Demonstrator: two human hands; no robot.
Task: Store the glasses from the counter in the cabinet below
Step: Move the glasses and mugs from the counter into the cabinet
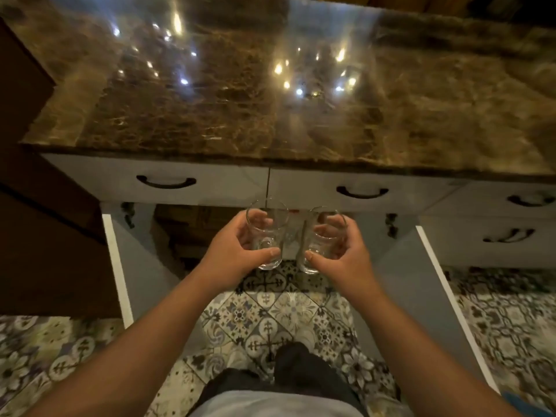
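My left hand [233, 251] grips a clear drinking glass [267, 233], fingers curled round its far side and thumb across the near side. My right hand [340, 251] grips a second clear glass [320, 239] the same way. Both glasses are held side by side below the counter's front edge, in front of the open cabinet [192, 227], whose two doors, left door [120, 266] and right door [436, 272], stand swung out. The brown marble counter [270, 100] above shows only light reflections; I see no glass on it.
White drawers with dark handles, the left drawer [165, 182] and the right drawer [362, 192], run under the counter edge. More drawers [508, 236] stand at the right. A dark wooden unit [45, 221] flanks the left. Patterned floor tiles [270, 320] lie between the open doors, with my legs below.
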